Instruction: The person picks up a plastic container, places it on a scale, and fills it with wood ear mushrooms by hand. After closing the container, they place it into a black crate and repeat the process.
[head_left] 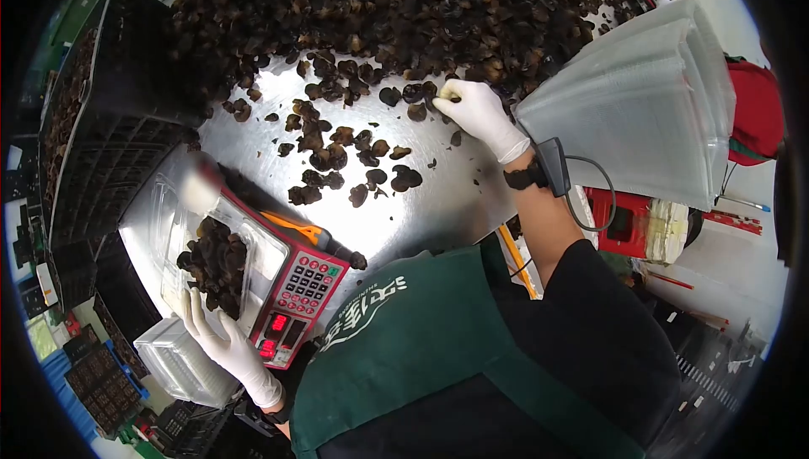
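Note:
Dark brown wood ear mushrooms fill part of a clear plastic box on a red weighing scale. My left hand, in a white glove, has its fingers stretched out along the box's near edge. Over the metal table, my right hand, also gloved, is closed in a pinch beside loose mushroom pieces. A dark piece lies right at its fingertips, but whether they grip it I cannot make out. More loose pieces are scattered across the metal tabletop.
A large heap of wood ear mushrooms covers the table's far side. Stacked clear plastic containers stand at right, with a smaller stack at lower left. A black crate rises at left. An orange-handled tool lies behind the scale.

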Demonstrator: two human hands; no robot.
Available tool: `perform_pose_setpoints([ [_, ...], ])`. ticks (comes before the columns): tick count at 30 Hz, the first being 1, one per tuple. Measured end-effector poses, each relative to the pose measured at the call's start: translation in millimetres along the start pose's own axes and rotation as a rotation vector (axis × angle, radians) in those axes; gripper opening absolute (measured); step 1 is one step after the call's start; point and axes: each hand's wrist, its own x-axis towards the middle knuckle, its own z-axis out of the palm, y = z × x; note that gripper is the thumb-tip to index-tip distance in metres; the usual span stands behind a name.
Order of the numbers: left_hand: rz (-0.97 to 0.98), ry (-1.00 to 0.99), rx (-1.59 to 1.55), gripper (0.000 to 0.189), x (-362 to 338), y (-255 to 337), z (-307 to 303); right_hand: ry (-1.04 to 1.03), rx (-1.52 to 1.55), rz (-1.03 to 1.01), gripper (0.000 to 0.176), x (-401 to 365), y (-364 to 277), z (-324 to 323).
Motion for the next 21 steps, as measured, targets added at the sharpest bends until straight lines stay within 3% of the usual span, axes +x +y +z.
perform_pose_setpoints([
  [4,0.001,0.013,0.028,0.052,-0.9,-2.7,-1.5,0.014,-0.077,0.109,0.024,21.0,-22.2,-6.1],
  [8,-0.012,0.022,0.019,0.052,-4.2,-5.7,-3.6,-0.031,0.028,-0.021,0.021,31.7,-38.2,-6.7],
  [10,-0.018,0.019,0.009,0.052,-5.0,-5.8,-2.6,-0.121,0.023,-0.05,0.031,33.4,-48.7,0.2],
  [17,-0.001,0.043,0.056,0.051,-2.6,1.0,-1.4,-0.235,-0.418,-0.215,0.027,45.2,-70.0,33.0],
  [21,-0.01,0.071,0.022,0.051,-2.0,0.8,-0.6,-0.197,-0.09,-0.202,0.023,32.0,-84.1,18.8],
])
